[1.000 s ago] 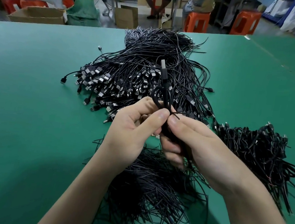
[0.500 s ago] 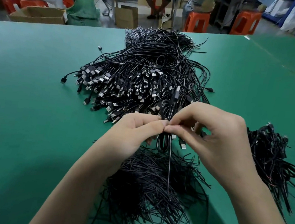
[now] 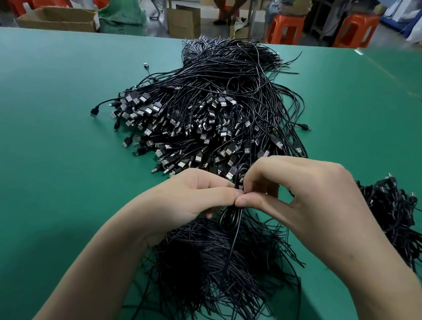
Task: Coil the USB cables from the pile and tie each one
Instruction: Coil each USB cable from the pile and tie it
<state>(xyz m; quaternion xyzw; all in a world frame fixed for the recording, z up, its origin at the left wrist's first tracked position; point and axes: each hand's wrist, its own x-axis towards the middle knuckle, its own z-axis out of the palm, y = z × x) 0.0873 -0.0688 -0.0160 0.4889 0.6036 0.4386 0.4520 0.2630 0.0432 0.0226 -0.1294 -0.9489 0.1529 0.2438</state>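
A small coiled USB cable (image 3: 229,219) is held just above the green counter (image 3: 40,145), near the middle of the view. It is pinched at its waist by the left hand (image 3: 191,194), thumb against forefinger with the other fingers curled beneath. The same spot is pinched from the three o'clock side by the right hand (image 3: 311,201), its remaining fingers arched over the coil. The two thumb tips are touching. One loop of the coil shows above the fingers and one below, and a thin black strand hangs from the pinch toward six o'clock; whether it is a tie or the cable's tail cannot be told.

The large pile of loose USB cables (image 3: 209,113) is spread at twelve o'clock from the hands, plugs facing the person. A heap of thin black ties (image 3: 208,266) lies at six o'clock, under the wrists. A bundle of tangled black cables (image 3: 398,219) is seen at three o'clock. Beyond the counter's far edge, a cardboard box (image 3: 59,17) and orange stools (image 3: 285,28) are visible.
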